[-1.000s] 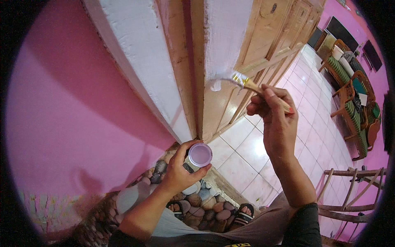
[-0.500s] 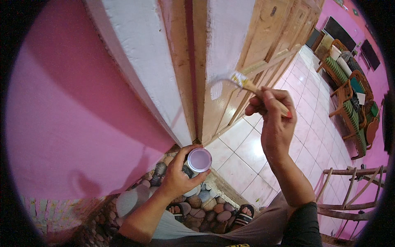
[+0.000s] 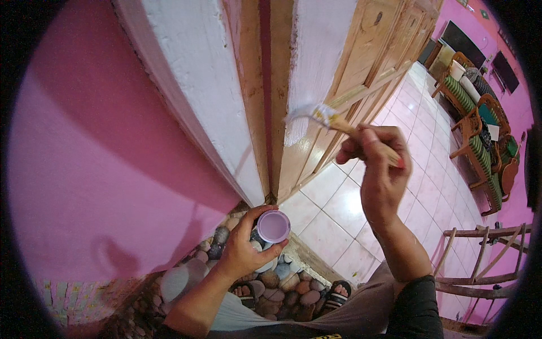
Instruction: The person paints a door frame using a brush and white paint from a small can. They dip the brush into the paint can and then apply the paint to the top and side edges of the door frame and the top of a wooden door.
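Note:
My right hand (image 3: 379, 164) grips the wooden handle of a paintbrush (image 3: 339, 121), its red tip pointing back toward my wrist. The bristles, smeared by motion, lie against the edge stile of a wooden door (image 3: 302, 161). Pale whitish-lilac paint (image 3: 319, 51) covers the upper part of that stile, and bare wood shows below. Lower down, my left hand (image 3: 248, 243) is wrapped round a small round cup of pale lilac paint (image 3: 274, 226), held upright with its open top facing me.
A white door frame (image 3: 195, 73) and pink wall (image 3: 113, 186) stand at left. Rounded stones (image 3: 282, 288) lie round my sandalled feet. Beyond the sill is a white tiled floor (image 3: 333, 231). At right are a wooden ladder-like frame (image 3: 480, 260) and green-striped wooden chairs (image 3: 471, 147).
The brush and my right hand have moved slightly down along the door stile. Paint covers more of the stile's wood above the bristles. The cup has barely shifted.

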Motion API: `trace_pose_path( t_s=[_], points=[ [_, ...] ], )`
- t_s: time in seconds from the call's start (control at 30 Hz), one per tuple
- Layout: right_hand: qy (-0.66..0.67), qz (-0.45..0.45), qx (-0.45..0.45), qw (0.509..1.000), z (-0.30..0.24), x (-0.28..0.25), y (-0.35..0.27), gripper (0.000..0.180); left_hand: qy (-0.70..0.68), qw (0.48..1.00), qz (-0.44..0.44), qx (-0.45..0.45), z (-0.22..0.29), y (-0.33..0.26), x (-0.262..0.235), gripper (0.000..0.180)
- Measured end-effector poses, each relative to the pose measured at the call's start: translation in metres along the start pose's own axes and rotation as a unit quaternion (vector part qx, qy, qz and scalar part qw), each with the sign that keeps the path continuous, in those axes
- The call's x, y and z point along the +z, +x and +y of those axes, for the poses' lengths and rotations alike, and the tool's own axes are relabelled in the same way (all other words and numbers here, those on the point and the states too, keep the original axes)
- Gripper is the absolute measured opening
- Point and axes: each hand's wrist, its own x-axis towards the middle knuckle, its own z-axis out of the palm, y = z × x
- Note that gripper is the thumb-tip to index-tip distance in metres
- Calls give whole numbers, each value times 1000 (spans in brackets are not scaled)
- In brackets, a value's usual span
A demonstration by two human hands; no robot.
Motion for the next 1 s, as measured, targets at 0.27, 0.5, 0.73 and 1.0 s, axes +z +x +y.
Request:
trace_pose_path(
  t_s=[0.27,0.5,0.73,1.0],
  points=[
    [-159,-75,89,980,-4,-9,-2,15,-19,1000,-5,11,-11,0,-3,67],
    [-56,-27,-78,995,-17,12,-4,17,-12,1000,-17,-16,-9,1,-3,66],
    [-222,-109,48,968,-1,-14,0,15,-8,1000,-19,-8,-11,5,1,64],
    [-80,-41,-103,991,-25,2,0,13,-11,999,-34,-31,-14,2,5,67]
  ],
)
